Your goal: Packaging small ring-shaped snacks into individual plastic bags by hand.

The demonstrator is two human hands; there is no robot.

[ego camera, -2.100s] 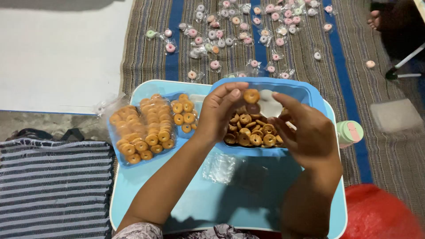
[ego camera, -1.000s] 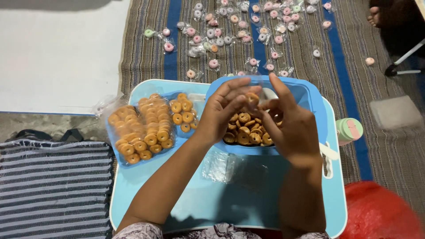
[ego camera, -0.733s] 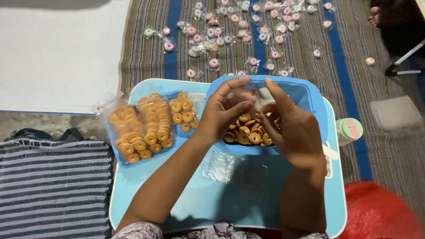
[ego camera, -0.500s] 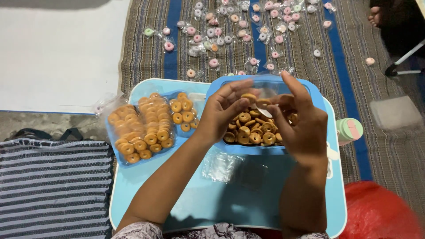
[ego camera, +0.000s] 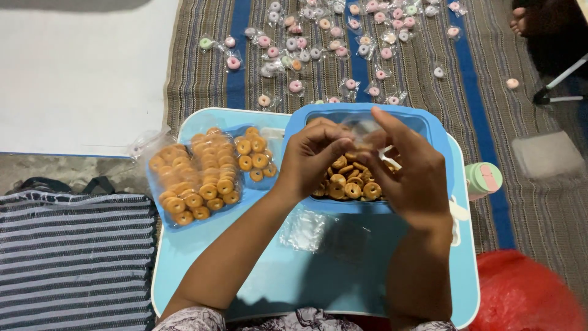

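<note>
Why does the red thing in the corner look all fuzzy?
In the head view, the red plastic bag sits at the frame's edge, soft and smeared; the right hand is slightly blurred too; the ring-shaped brown biscuits look sharper, under even, dim light without glare.

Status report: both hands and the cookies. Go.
Left hand and right hand together over the blue container, pinching a small clear wrapper. Ring cookies loose in the container beneath. Nothing in the way.
</note>
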